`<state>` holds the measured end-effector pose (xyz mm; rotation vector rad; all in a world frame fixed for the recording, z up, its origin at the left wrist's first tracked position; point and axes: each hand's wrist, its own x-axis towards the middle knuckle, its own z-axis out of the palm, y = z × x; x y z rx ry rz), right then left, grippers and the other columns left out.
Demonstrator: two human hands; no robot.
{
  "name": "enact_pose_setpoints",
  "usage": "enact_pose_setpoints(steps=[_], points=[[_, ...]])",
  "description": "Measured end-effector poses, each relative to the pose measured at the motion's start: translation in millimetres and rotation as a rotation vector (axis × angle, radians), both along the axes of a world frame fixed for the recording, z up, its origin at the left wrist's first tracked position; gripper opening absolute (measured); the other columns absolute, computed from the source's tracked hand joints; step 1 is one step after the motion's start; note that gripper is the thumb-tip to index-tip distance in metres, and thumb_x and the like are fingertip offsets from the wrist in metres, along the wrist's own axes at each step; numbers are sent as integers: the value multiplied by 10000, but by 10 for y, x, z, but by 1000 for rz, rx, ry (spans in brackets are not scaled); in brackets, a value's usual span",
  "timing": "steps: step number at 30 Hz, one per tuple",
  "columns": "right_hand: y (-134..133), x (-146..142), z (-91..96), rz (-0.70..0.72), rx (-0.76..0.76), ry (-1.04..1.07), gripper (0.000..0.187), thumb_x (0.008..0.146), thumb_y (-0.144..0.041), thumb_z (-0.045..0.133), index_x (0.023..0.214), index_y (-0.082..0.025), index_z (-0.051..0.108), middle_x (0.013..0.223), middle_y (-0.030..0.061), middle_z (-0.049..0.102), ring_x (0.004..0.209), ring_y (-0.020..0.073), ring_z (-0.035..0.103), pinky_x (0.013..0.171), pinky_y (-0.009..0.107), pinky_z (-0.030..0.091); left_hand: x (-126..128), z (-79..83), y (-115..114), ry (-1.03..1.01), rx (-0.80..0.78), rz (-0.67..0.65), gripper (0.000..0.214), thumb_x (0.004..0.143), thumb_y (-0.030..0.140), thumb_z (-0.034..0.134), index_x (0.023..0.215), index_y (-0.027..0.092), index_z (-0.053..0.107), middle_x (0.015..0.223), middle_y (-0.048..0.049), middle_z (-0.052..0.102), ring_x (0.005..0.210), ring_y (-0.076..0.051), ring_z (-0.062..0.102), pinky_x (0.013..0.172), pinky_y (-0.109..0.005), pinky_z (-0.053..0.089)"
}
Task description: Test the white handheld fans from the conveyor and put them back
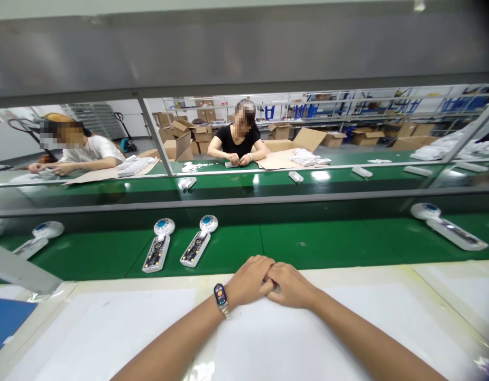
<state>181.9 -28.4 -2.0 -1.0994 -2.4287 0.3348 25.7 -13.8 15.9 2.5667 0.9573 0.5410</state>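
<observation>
Green belt [292, 248], four white devices [159, 244]; hands [270, 281] clasp something [275, 286], perhaps metal.

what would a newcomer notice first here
First come the white handheld units with blue round heads and exposed circuit boards on the green conveyor belt. Nearest, the left hand and right hand lie clasped, a smartwatch on the left wrist. Beyond, a co-worker in a black top sits at a further belt.

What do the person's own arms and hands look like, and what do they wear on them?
The left arm and right arm are bare, with no sleeves. The left hand and right hand wear no gloves. The left wrist carries a dark smartwatch with a colourful lit screen and a metallic-looking band.
</observation>
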Motion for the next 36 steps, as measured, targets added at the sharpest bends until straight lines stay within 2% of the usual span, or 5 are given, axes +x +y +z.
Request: enact_pose_setpoints(steps=[10, 24, 36], points=[[-8, -4, 26, 13, -7, 16, 68, 626, -151, 498, 673, -189, 465, 661, 21, 591, 631, 164, 539, 624, 269, 391, -9, -4, 7, 2, 5, -3, 314, 754, 185, 477, 1065, 162, 519, 955, -66, 608, 896, -208, 524, 850, -354, 404], [-6, -5, 17, -11, -6, -8, 102, 602, -148, 502, 613, -199, 415, 637, 20, 579, 626, 167, 540, 623, 275, 398, -15, -14, 12, -7, -7, -22, 330, 763, 184, 474, 1089, 158, 520, 968, -70, 622, 878, -202, 545, 851, -354, 420], [-5, -3, 8, -9, -8, 9, 83, 611, -151, 506, 624, -196, 437, 623, 12, 568, 611, 159, 525, 607, 269, 389, -14, -15, 6, -22, -14, -10, 342, 762, 192, 483, 1102, 160, 510, 990, -72, 619, 921, -202, 541, 875, -355, 418]])
